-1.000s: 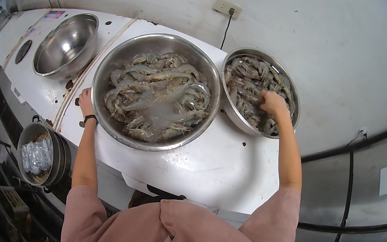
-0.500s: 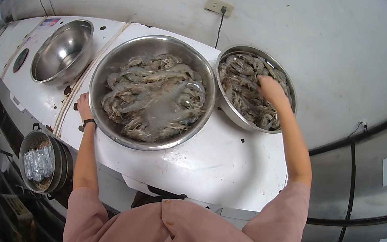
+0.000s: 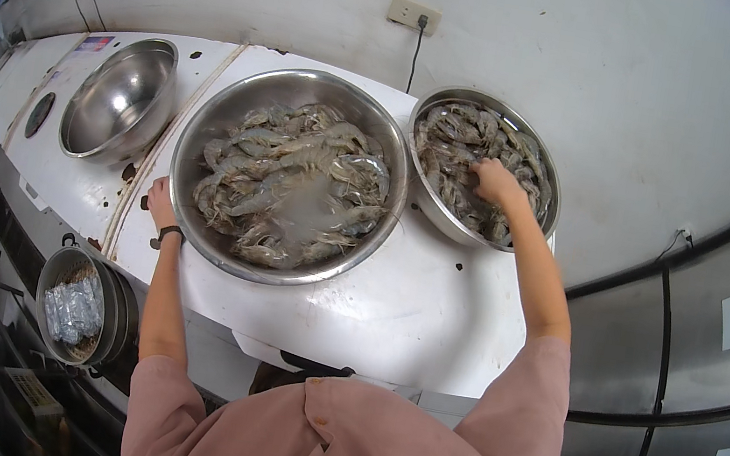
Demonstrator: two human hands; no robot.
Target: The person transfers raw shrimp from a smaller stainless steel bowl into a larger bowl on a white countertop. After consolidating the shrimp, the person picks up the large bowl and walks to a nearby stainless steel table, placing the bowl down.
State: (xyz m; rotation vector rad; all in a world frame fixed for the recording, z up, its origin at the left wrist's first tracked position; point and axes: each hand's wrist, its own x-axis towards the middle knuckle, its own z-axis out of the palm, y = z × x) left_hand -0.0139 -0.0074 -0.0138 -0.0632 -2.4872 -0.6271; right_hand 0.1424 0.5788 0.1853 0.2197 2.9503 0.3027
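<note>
My right hand (image 3: 498, 184) reaches into the right steel bowl (image 3: 453, 230), its fingers bent together and down among grey raw shrimp (image 3: 456, 126). What lies between the fingertips is hidden. A larger steel bowl (image 3: 184, 237) in the middle holds a heap of shrimp (image 3: 282, 183) with a cloudy, icy-looking patch on top. Beside that bowl's left rim, my left hand (image 3: 161, 203) rests on the white tabletop with its fingers stretched out and nothing seen in them. A dark band circles the left wrist.
Another steel bowl (image 3: 125, 98), tilted, stands on the left of the worn white table (image 3: 350, 325). A dark round object (image 3: 40, 112) lies near it. Below left, a pot (image 3: 118, 323) holds a foil-like silvery bundle (image 3: 75, 311). Metal doors (image 3: 618, 337) stand at right.
My right hand has moved a little left and nearer within the right bowl, its fingers now lower among the shrimp. My left hand stays in place beside the large bowl.
</note>
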